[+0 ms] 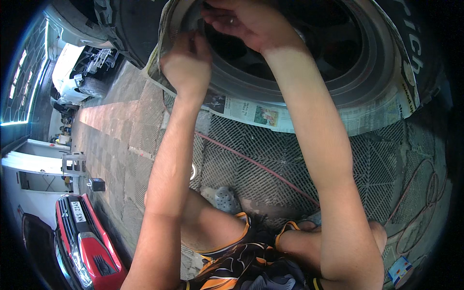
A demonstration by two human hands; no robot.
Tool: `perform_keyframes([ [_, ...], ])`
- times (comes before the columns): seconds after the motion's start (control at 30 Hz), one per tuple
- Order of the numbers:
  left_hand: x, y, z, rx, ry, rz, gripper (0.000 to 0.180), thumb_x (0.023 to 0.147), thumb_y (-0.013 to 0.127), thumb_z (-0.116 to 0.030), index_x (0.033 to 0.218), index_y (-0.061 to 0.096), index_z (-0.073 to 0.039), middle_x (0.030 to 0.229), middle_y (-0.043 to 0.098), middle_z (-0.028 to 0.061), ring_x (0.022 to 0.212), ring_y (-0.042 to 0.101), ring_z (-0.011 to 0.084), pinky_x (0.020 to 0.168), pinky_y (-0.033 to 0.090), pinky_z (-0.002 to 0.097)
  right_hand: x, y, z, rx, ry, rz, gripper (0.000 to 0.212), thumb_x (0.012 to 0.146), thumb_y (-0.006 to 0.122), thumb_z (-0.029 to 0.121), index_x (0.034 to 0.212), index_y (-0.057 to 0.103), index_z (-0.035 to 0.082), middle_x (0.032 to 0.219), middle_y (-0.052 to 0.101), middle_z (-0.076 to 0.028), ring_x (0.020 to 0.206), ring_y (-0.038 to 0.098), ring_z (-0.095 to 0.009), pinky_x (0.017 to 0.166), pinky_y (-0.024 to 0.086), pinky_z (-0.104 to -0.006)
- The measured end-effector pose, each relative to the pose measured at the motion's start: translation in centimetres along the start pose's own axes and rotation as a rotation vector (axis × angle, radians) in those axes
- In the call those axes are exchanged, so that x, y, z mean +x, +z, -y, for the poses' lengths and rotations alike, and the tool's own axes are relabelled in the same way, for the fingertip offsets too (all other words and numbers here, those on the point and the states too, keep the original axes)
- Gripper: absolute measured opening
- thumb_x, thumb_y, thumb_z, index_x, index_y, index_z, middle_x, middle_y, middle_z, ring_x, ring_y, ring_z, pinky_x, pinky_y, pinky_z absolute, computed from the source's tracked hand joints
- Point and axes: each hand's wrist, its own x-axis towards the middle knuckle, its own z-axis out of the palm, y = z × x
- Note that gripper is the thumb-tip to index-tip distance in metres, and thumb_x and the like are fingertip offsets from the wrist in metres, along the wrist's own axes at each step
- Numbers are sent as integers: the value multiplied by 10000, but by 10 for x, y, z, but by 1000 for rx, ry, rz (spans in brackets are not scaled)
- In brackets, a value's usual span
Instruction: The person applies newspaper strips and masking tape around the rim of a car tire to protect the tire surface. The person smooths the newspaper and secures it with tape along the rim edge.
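A wheel with a grey rim [369, 58] and dark openings fills the top of the view. Sheets of newspaper [241, 110] ring the rim, covering part of the black tire [419, 36]. My left hand [187, 65] is at the rim's left edge, beside the paper, with its fingers bent closed; what they pinch is hidden. Above and to its right, my right hand [246, 23] reaches across the wheel face. Its fingers are curled together near the rim's upper left, and something small and dark by the fingertips is too unclear to name.
Patterned floor tiles [251, 164] lie under the wheel, crossed by a reddish hose [263, 169]. More hose [425, 193] coils at right, near a blue-and-white packet [400, 269]. A red car front part [99, 258] lies lower left; a white vehicle [67, 72] stands farther off.
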Motion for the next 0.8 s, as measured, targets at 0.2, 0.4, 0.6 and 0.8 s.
perform_keyframes([
  [0.2,2,-2,3,-186,-148,21,151,910,664,-159,887,752,-38,702,707,155,631,711,332,621,547,405,8,-16,-15,358,177,166,123,1039,636,186,1073,662,71,968,668,-60,903,624,-165,749,507,-257],
  [0.4,3,0,-3,-189,-180,13,162,910,671,-165,872,743,-24,674,695,149,608,709,304,601,535,397,0,-14,-15,95,24,33,85,1037,632,129,1060,655,51,957,641,-60,869,605,-153,686,481,-233],
  [0.6,3,0,-6,-228,-187,27,166,915,676,-174,884,744,-26,672,699,141,603,710,293,600,537,384,17,-16,-27,359,82,178,106,1035,641,162,1035,655,57,964,647,-65,864,601,-151,637,471,-246],
  [0.8,5,1,-10,-200,-172,1,149,916,683,-174,905,749,-40,665,693,141,593,710,297,588,538,387,-12,-15,-4,-377,-14,-111,360,1061,566,401,1018,680,62,921,680,-65,804,612,-159,670,486,-288],
])
